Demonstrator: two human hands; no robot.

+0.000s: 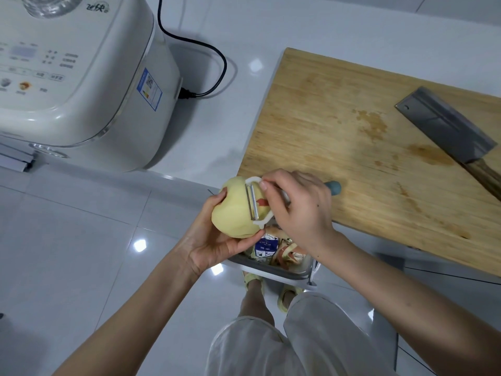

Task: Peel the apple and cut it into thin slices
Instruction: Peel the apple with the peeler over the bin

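Observation:
The apple [234, 210] is pale yellow and almost bare of skin, with a small red patch left by the blade. My left hand [214, 240] grips it from below and behind, above a waste bin. My right hand [295, 210] holds a white Y-shaped peeler [256, 200] with a teal handle end, its blade laid against the apple's right side. A cleaver [444, 128] lies on the right of the wooden cutting board [339, 131], apart from both hands.
A grey waste bin [271, 270] on the floor below the hands holds red peels [287, 253] and a carton. A cream-coloured cooker [81, 77] with a black cord stands on the white counter at left. The counter edge runs under the hands.

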